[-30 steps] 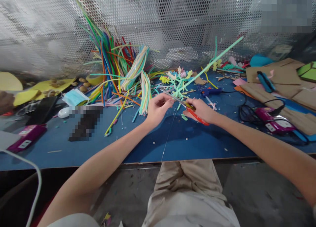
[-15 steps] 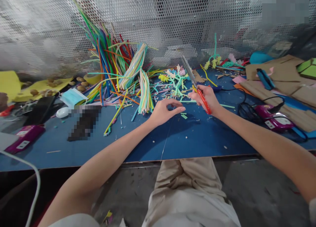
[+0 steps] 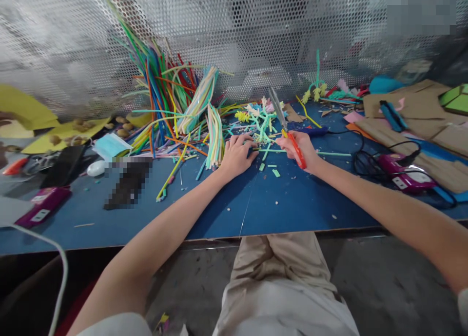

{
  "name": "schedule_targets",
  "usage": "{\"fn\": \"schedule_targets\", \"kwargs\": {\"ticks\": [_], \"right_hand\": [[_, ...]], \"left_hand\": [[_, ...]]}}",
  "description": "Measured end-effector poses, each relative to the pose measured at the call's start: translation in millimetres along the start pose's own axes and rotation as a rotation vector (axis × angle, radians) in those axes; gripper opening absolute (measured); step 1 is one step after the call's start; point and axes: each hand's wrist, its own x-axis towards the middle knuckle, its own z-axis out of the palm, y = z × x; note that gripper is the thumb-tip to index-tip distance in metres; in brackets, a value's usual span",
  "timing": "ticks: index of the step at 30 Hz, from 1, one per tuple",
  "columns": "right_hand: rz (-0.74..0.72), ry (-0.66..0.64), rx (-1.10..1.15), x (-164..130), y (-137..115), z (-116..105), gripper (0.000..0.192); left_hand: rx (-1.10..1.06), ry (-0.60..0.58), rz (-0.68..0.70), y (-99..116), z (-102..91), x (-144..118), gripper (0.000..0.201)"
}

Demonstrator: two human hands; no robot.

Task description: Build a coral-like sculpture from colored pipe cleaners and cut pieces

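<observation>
My right hand (image 3: 302, 149) grips a pair of scissors (image 3: 297, 150) by its red handles, the metal blades pointing up and away. My left hand (image 3: 237, 155) rests palm down on the blue table, fingers apart and bent over small clippings. Its fingertips are by the left end of a long pale green pipe cleaner (image 3: 334, 154), which runs under my right hand; contact is unclear. Short green cut pieces (image 3: 275, 173) lie between my hands. Behind them stands a cluster of pipe-cleaner sprigs (image 3: 262, 121) in mint, yellow and pink.
Bundles of coloured pipe cleaners (image 3: 199, 99) lean at the back left against a perforated metal screen (image 3: 270, 38). A purple power strip (image 3: 405, 172) with black cables and brown paper pieces (image 3: 405, 102) lie right. On the left are a face mask (image 3: 110, 146) and another purple strip (image 3: 46, 207).
My left hand has moved slightly forward and down onto the table, its fingers spreading over the clippings. My right hand, with the scissors, has shifted slightly left.
</observation>
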Motion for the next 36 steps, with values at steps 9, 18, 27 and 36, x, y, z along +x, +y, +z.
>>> {"fn": "schedule_targets", "kwargs": {"ticks": [9, 18, 27, 36], "right_hand": [[-0.071, 0.019, 0.005, -6, 0, 12, 0.046], [-0.051, 0.021, 0.012, -1, 7, 8, 0.047], [-0.074, 0.011, 0.014, -5, 1, 8, 0.049], [-0.078, 0.009, 0.028, -4, -1, 10, 0.052]], "left_hand": [[-0.025, 0.026, 0.011, 3, 4.6, 1, 0.016], [-0.056, 0.030, -0.048, 2, -0.9, 3, 0.014], [0.105, 0.028, -0.097, -8, -3.7, 2, 0.013], [0.029, 0.054, 0.083, 5, -4.8, 4, 0.025]]}}
